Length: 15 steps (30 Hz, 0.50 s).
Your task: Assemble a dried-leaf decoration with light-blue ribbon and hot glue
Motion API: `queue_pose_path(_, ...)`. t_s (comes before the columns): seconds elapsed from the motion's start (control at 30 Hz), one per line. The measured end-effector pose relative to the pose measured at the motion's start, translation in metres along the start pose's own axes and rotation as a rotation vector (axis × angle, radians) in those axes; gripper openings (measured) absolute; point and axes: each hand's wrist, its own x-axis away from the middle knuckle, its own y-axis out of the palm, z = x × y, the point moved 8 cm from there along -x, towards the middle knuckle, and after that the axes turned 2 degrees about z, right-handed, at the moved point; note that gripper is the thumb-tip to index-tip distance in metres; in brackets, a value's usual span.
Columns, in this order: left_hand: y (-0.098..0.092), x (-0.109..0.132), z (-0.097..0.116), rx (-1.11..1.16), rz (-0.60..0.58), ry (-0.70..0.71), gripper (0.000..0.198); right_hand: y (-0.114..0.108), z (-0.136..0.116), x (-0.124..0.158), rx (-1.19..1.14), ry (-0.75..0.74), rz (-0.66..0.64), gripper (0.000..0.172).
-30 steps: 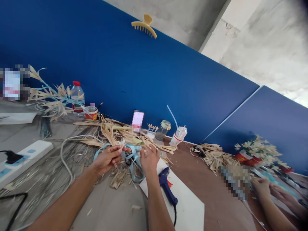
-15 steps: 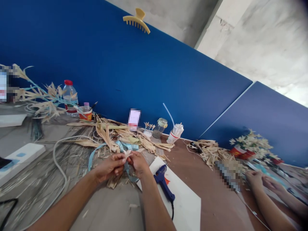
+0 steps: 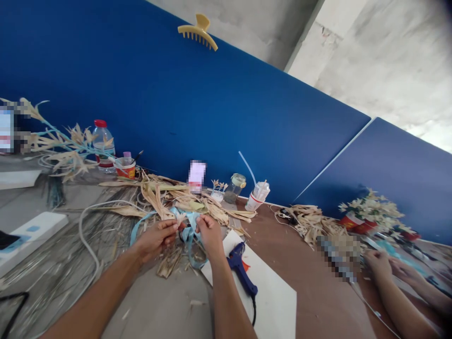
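Observation:
My left hand [image 3: 157, 240] is closed in a pinch on a small pale husk flower [image 3: 180, 218]. To its right, my right hand [image 3: 210, 234] pinches a light blue ribbon [image 3: 190, 235], whose loops hang down between the two hands. A heap of dry corn husks [image 3: 158, 197] lies just behind the hands. Beside my right forearm, a dark blue glue gun [image 3: 243, 273] rests on a white board [image 3: 273, 301].
Left are a power strip [image 3: 31, 235], a white cable [image 3: 83, 221], a bottle [image 3: 104, 146] and a paper cup [image 3: 125, 168]. A glass jar [image 3: 235, 188] and another cup [image 3: 256, 200] stand by the blue partition [image 3: 158, 94]. Another person's hands [image 3: 379, 266] work at right.
My hands have moved apart from where they met at the husk flower. My right hand has shifted right and up onto the ribbon, while my left keeps the flower.

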Motion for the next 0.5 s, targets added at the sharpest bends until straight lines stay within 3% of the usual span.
queue_pose_path(0.07,0.001,0.001,0.002,0.021,-0.005,-0.002,0.023,0.004,-0.001,0.001,0.081,-0.019,-0.042,0.022)
queue_pose_path(0.3,0.013,0.007,0.004,0.081,-0.109,-0.052,0.023,0.017,0.006,0.002,0.028,0.014,-0.16,0.014)
queue_pose_path(0.5,0.009,0.006,0.001,0.117,-0.085,-0.072,0.021,0.023,0.012,0.004,0.035,0.053,-0.216,0.015)
